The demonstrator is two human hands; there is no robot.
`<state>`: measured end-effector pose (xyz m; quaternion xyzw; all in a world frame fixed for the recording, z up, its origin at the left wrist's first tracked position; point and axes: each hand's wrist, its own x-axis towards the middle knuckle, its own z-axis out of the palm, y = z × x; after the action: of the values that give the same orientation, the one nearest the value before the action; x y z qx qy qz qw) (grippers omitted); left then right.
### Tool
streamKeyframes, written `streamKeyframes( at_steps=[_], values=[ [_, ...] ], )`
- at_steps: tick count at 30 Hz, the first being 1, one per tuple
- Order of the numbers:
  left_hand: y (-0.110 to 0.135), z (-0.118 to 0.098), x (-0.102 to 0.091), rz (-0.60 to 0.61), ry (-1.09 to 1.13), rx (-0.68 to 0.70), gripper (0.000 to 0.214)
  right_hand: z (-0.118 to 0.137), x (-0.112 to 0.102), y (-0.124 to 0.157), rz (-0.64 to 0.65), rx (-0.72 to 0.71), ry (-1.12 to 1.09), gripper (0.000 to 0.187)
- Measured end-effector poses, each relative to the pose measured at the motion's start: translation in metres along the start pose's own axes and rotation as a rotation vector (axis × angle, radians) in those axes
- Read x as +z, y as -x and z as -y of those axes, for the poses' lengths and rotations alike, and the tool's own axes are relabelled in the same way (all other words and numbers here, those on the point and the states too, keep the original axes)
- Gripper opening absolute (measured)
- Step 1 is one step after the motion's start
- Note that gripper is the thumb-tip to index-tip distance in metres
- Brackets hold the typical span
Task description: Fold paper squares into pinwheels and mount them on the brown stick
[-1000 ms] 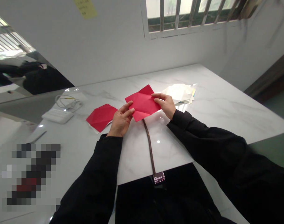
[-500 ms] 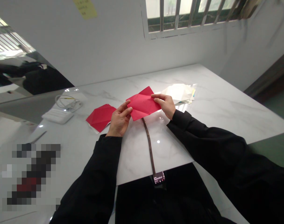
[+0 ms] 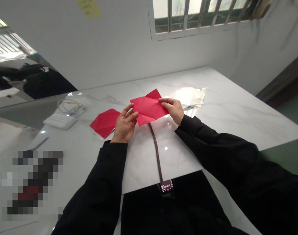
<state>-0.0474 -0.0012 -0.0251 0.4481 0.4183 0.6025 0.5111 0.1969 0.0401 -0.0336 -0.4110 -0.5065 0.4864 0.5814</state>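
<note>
Marble-look table [image 3: 233,112] beneath a barred window [image 3: 200,16]; left hand [image 3: 124,125] and right hand [image 3: 172,111] pinch red paper [image 3: 149,107].

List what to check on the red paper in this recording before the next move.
Left hand on the red paper sheet: ok, its fingers grip the sheet's left side.
Right hand on the sheet: ok, its grip is on the right side.
Creases in the sheet: ok, fold lines show across it.
Sheet's lower edge clear of the brown cord: cannot tell, the cord's top end reaches that edge.
Folded red paper free of the sheet: ok, it lies on the table to the sheet's left.
White paper stack free of the sheet: cannot tell, the right hand and sheet edge are close to it.
</note>
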Motion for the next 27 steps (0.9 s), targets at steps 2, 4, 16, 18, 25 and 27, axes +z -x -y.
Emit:
streamKeyframes(
  at_steps=[2,4,16,18,25,27],
  values=[
    [0.001,-0.001,0.0,-0.001,0.021,-0.011,0.062,-0.001,0.0,0.0,0.001,0.002,-0.009,0.027],
    [0.002,-0.002,0.001,-0.014,0.046,-0.023,0.069,-0.002,0.0,0.0,0.0,0.001,-0.013,0.028],
    [0.015,-0.018,0.021,0.145,0.076,-0.169,0.036,0.005,0.005,0.004,0.039,0.041,-0.081,0.022],
    [0.016,-0.02,0.025,0.153,0.099,-0.183,0.043,0.006,0.006,0.005,0.04,0.04,-0.098,0.023],
    [0.012,-0.011,0.019,0.098,0.087,-0.109,0.063,0.0,0.003,0.0,0.017,-0.006,-0.06,0.026],
    [0.01,-0.008,0.016,0.073,0.085,-0.091,0.061,-0.003,0.002,-0.002,0.014,-0.015,-0.047,0.027]
  ],
)
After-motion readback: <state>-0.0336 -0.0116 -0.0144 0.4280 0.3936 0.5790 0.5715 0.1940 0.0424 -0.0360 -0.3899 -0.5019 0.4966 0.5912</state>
